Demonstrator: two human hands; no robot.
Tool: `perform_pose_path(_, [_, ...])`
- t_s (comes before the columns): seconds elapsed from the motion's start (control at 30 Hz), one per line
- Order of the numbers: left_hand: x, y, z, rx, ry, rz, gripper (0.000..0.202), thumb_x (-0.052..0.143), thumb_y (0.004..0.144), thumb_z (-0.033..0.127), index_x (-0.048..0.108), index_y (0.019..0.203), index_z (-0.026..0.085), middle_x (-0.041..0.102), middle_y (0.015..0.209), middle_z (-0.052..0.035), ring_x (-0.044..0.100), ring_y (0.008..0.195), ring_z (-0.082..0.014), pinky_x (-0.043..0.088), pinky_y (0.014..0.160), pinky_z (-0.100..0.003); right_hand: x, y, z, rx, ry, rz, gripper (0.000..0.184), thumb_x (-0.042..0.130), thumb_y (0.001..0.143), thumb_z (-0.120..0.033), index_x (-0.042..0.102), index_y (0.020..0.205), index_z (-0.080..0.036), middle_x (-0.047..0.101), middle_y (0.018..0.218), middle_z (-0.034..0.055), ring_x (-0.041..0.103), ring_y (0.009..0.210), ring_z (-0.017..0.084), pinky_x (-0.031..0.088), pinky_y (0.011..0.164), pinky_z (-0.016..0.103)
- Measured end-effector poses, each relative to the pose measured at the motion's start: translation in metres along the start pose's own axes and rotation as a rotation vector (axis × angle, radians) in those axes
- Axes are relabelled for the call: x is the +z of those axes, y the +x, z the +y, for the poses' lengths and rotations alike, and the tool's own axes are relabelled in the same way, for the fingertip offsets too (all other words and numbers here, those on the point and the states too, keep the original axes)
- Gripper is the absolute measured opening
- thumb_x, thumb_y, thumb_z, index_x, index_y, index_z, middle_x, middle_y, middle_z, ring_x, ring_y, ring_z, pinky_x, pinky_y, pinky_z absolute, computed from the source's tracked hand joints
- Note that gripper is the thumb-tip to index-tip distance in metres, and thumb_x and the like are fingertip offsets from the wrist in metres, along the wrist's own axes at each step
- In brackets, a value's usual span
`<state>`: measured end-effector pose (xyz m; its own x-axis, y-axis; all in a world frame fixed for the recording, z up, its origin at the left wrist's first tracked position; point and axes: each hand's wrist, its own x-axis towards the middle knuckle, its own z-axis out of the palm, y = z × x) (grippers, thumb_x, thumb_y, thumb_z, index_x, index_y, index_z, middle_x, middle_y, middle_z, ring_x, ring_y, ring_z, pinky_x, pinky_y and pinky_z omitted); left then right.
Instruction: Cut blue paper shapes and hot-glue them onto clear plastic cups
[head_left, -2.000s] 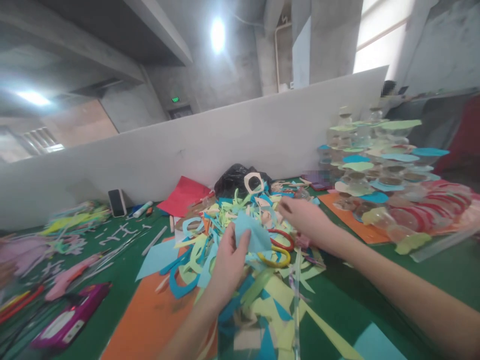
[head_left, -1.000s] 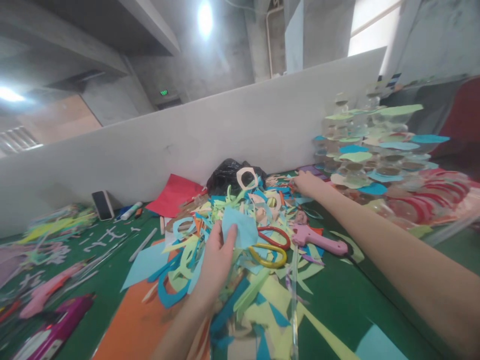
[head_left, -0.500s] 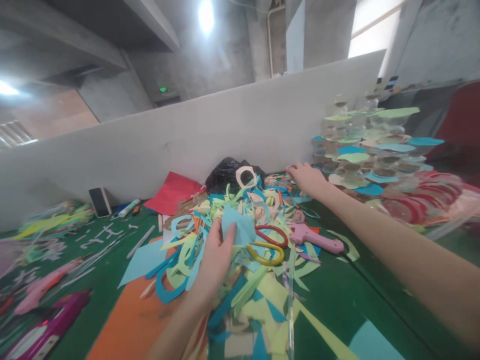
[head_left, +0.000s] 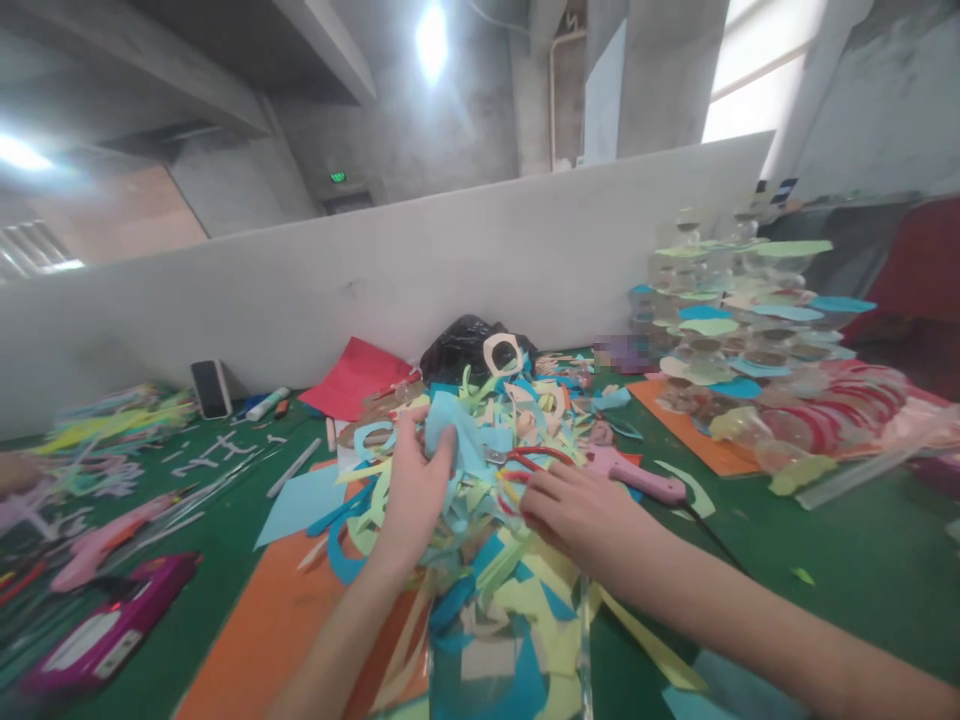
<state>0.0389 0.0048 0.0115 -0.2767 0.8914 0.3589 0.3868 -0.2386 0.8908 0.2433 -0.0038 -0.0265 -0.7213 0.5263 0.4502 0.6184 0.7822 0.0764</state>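
Observation:
My left hand [head_left: 417, 480] is closed on a piece of light blue paper [head_left: 459, 440], thumb in front, above a heap of paper scraps [head_left: 517, 590]. To its right, my right hand [head_left: 566, 510] has its fingers curled round the handles of a pair of scissors [head_left: 536, 456], with a red loop and some yellow showing. The scissors' blades point left, close to the blue paper; my fingers hide part of the handles. Just beyond my right hand lies a pink glue gun [head_left: 637, 478] with a black cord.
Stacked clear cups with paper discs [head_left: 709, 330] stand at the right, near an orange sheet [head_left: 694, 430]. A black plastic bag [head_left: 461, 345] and red paper [head_left: 352, 380] lie by the white partition [head_left: 300, 290]. At left are a phone [head_left: 211, 390], another glue gun [head_left: 112, 540] and a magenta device [head_left: 116, 625].
My right hand has come back from the cup stack to the scissors and closed on their handles. My left hand, with the blue paper, has shifted slightly left. The view has tilted a little.

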Motion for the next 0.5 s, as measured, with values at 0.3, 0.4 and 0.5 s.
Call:
perform_pose_path(0.3, [0.01, -0.007, -0.01, -0.041, 0.165, -0.228, 0.044, 0.058, 0.084, 0.029, 0.046, 0.127, 0.026, 0.059, 0.082, 0.0004, 0.059, 0.066, -0.0177, 0.047, 0.064, -0.03, -0.005, -0.015, 0.005, 0.026, 0.406, -0.193, 0.013, 0.062, 0.094, -0.031, 0.066, 0.101, -0.021, 0.068, 0.106, 0.0054, 0.063, 0.101, 0.024, 0.051, 0.083, 0.037])
perform_pose_path(0.4, [0.013, -0.007, -0.013, -0.005, 0.173, -0.201, 0.046, 0.063, 0.079, 0.026, 0.053, 0.124, 0.025, 0.062, 0.097, -0.0045, 0.063, 0.088, -0.0226, 0.049, 0.078, -0.034, -0.009, -0.018, 0.008, 0.057, 0.451, -0.213, 0.02, 0.062, 0.094, -0.035, 0.065, 0.109, -0.021, 0.067, 0.116, 0.0071, 0.061, 0.109, 0.025, 0.051, 0.088, 0.039])
perform_pose_path(0.5, [0.015, -0.007, -0.012, 0.02, 0.141, -0.221, 0.045, 0.065, 0.077, 0.023, 0.054, 0.121, 0.024, 0.063, 0.108, -0.0057, 0.063, 0.099, -0.0237, 0.049, 0.088, -0.036, -0.008, -0.019, 0.009, 0.045, 0.448, -0.165, 0.02, 0.058, 0.097, -0.036, 0.065, 0.11, -0.022, 0.066, 0.117, 0.0069, 0.061, 0.108, 0.024, 0.051, 0.088, 0.039])
